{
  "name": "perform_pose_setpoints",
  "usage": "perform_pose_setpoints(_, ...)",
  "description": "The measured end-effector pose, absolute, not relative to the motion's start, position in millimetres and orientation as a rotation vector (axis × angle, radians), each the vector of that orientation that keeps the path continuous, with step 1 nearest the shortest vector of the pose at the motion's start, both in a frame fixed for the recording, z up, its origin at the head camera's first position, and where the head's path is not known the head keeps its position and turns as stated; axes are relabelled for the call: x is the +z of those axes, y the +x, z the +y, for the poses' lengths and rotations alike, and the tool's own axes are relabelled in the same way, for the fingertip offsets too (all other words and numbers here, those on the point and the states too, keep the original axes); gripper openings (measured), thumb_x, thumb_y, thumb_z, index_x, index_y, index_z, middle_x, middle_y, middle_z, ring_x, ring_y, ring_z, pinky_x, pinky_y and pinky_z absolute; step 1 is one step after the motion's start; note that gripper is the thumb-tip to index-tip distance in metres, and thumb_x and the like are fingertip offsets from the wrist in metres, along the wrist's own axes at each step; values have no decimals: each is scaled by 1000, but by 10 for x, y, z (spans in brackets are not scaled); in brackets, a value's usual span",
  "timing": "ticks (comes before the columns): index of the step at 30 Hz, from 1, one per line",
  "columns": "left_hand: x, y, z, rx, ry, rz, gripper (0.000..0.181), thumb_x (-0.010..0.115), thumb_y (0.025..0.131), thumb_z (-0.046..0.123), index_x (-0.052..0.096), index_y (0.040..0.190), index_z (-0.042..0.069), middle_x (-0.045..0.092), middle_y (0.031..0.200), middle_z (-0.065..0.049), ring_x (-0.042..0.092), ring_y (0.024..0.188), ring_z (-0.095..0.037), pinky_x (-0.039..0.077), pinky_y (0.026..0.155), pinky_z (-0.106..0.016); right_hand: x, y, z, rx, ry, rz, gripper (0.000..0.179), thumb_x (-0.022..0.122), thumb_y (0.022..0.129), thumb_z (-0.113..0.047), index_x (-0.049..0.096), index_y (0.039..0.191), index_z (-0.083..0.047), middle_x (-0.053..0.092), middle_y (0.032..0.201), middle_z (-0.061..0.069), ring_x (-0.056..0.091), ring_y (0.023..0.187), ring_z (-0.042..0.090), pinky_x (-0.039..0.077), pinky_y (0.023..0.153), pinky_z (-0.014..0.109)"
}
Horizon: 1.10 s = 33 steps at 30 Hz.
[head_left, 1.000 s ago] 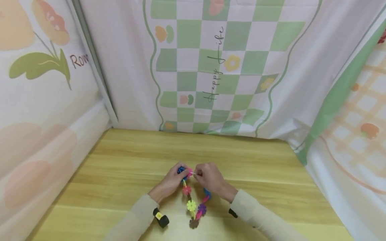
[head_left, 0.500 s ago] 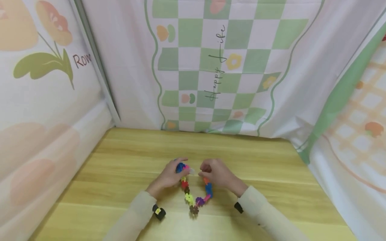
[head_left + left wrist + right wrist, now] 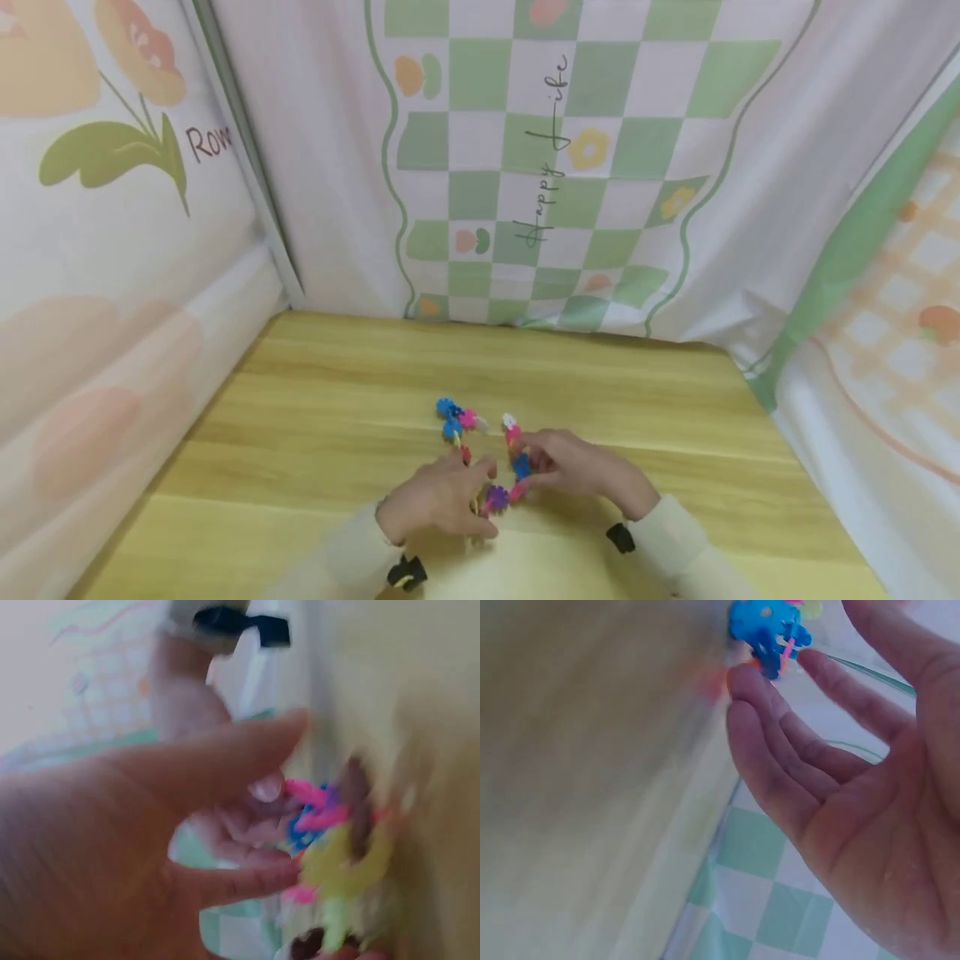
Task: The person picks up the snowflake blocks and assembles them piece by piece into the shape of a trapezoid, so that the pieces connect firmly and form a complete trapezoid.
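Observation:
A chain of linked plastic flower-shaped discs lies on the table in a U, its two ends pointing away from me. Blue, pink and pale pieces form the left end, with a pink disc (image 3: 468, 418) near the tip. The right end finishes in a white disc (image 3: 509, 420). My left hand (image 3: 438, 500), thumb and fingers spread, is over the chain's near left part and hides some of it; a yellow disc (image 3: 337, 866) shows by its fingers. Beside the right arm of the U, my right hand (image 3: 577, 467) has loosely bent fingers around the blue discs (image 3: 765, 622), without a visible grip.
The wooden table (image 3: 360, 367) extends around the chain. Printed cloth curtains (image 3: 555, 192) stand along its back and both sides. A black band (image 3: 620, 537) is on the right wrist, and another black band (image 3: 407, 573) is on the left.
Both hands were at the far ends of the chain, fingertips close together, then parted. They have let go of the ends and come nearer, the left onto the near part, the right beside the blue discs.

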<state>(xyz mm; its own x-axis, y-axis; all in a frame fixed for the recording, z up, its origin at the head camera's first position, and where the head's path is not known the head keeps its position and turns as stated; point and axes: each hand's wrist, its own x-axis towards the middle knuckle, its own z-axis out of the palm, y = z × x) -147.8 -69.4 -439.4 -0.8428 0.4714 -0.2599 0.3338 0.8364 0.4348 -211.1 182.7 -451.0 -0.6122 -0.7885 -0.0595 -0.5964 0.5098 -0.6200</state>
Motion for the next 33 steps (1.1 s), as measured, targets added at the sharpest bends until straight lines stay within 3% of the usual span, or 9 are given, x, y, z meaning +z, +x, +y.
perform_pose_setpoints(3, -4452, -1452, -662, 523, 646, 2660, 76, 87, 84, 38, 54, 150, 22, 60, 147, -21, 58, 134, -41, 54, 106, -58, -4574, -2060, 1844, -847, -1192, 2332, 33, 76, 98, -27, 69, 125, -9, 71, 98, 3, 62, 79, 3, 58, 72, 21)
perform_pose_setpoints(8, -4508, -1597, -760, 566, 698, 2665, 61, 84, 85, 20, 59, 141, 20, 53, 153, -26, 61, 132, -42, 60, 97, -53, -4598, -2042, 1825, -896, -1216, 2247, 32, 76, 97, -32, 72, 122, -11, 72, 108, 8, 66, 85, 3, 60, 77, 23)
perform_pose_setpoints(14, -4521, -1671, -820, 598, 646, 2635, 52, 80, 86, 18, 61, 133, 25, 29, 166, -36, 47, 145, -53, 51, 107, -68, -4621, -2025, 1816, -913, -1205, 2219, 25, 76, 98, -30, 75, 114, -11, 72, 104, 7, 66, 82, 3, 60, 74, 23)
perform_pose_setpoints(18, -4523, -1677, -816, 605, 634, 2615, 51, 79, 87, 19, 61, 134, 27, 23, 168, -38, 45, 146, -53, 52, 106, -67, -4625, -2042, 1827, -929, -1150, 2289, 20, 75, 99, -29, 76, 107, -11, 74, 97, 0, 66, 78, 3, 59, 71, 22)
perform_pose_setpoints(24, -4520, -1685, -820, 593, 648, 2605, 51, 78, 86, 19, 60, 132, 28, 26, 167, -36, 48, 145, -51, 52, 107, -66, -4578, -2138, 1811, -867, -1019, 2447, 18, 78, 97, -34, 76, 98, -17, 73, 88, -6, 63, 73, 4, 56, 67, 21)
perform_pose_setpoints(28, -4521, -1698, -815, 587, 674, 2601, 49, 79, 85, 18, 60, 128, 30, 35, 163, -32, 60, 131, -43, 60, 96, -58, -4542, -2196, 1755, -850, -994, 2487, 18, 79, 95, -37, 78, 93, -19, 73, 83, -6, 60, 67, 5, 53, 62, 21)
perform_pose_setpoints(33, -4529, -1714, -805, 597, 681, 2588, 49, 80, 84, 18, 60, 127, 32, 43, 155, -27, 63, 117, -33, 62, 85, -47, -4518, -2212, 1699, -819, -1005, 2520, 17, 80, 94, -37, 79, 91, -20, 72, 80, -8, 57, 64, 4, 50, 60, 20)
